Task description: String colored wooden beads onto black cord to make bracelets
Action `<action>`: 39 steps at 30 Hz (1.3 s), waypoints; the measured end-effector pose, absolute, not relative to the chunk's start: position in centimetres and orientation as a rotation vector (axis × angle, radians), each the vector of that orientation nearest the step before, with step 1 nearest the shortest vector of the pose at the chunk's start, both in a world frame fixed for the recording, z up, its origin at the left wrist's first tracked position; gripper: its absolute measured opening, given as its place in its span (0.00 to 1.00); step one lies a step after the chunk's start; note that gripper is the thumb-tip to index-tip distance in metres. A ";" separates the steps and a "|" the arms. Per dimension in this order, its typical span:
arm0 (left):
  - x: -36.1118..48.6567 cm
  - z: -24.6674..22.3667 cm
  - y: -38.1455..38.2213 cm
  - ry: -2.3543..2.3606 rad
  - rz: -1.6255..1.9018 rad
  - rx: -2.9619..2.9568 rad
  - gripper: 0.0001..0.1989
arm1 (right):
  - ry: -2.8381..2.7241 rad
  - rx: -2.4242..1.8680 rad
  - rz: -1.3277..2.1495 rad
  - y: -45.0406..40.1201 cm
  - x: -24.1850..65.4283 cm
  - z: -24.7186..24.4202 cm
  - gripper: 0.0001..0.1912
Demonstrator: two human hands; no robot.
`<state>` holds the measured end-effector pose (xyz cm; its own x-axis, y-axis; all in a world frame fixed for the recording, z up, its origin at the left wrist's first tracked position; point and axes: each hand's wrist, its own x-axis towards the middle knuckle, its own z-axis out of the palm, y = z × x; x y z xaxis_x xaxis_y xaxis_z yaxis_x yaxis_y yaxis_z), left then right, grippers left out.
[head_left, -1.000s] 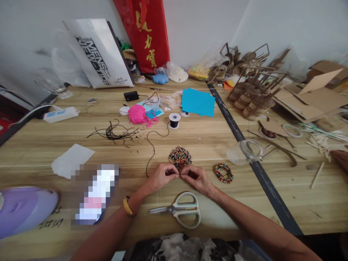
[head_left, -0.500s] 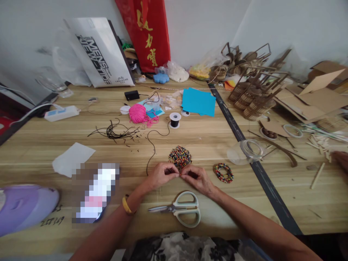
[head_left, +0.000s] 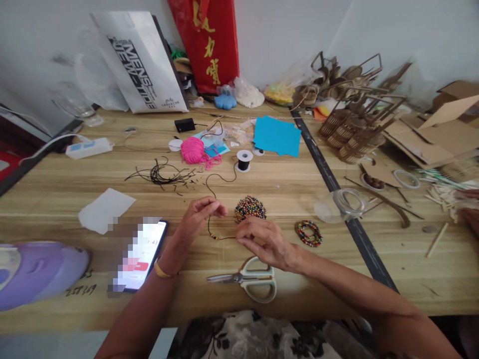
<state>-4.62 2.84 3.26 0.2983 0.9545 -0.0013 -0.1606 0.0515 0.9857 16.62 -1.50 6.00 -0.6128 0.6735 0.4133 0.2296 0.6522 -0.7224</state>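
Note:
A thin black cord [head_left: 208,227] runs from a white spool [head_left: 244,160] down to my hands. My left hand [head_left: 200,217] is closed on it, thumb and fingers pinched, above the table. Several small coloured beads [head_left: 214,237] hang on the sagging stretch between the hands. My right hand [head_left: 267,242] pinches the cord near its end. Just behind the right hand lies a heap of mixed coloured beads [head_left: 250,207], its front edge partly covered. Scissors with pale handles [head_left: 258,298] lie below the right hand. Coiled bead strings [head_left: 309,233] rest to its right.
A lit phone [head_left: 147,257] and white paper [head_left: 107,210] lie on the left. Cut black cords [head_left: 160,174], pink yarn [head_left: 192,150] and blue sheets [head_left: 277,135] sit farther back. Clear plastic cup [head_left: 329,209] stands right. Another person's hand [head_left: 470,219] shows at the right edge.
My hands have moved apart; the left rose up and left, the right stayed low. The cord with beads on it now shows between them. The view has shifted slightly.

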 end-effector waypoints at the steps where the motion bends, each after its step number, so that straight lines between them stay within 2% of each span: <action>1: -4.7 3.3 2.8 0.874 1.031 1.208 0.11 | -2.177 -0.697 0.817 -1.3 16.4 6.2 0.06; 13: -2.5 2.0 1.9 0.786 0.588 1.213 0.14 | -2.073 -0.875 0.839 -1.1 17.6 3.8 0.05; 22: -0.8 0.4 1.3 0.806 0.522 1.201 0.18 | -1.985 -0.964 0.890 -2.4 18.7 1.8 0.07; 31: 0.0 -0.2 0.9 0.863 0.547 1.262 0.14 | -1.799 -1.177 0.999 -2.2 19.5 0.3 0.13; 39: 0.3 -0.1 0.7 0.851 0.566 1.357 0.12 | -1.960 -1.155 0.978 -2.5 19.0 0.0 0.16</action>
<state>0.28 0.69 -0.12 0.5917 0.7817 -0.1970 0.1213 0.1553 0.9804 18.97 -2.49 0.00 -0.3982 0.9033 0.1596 0.4157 0.3328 -0.8464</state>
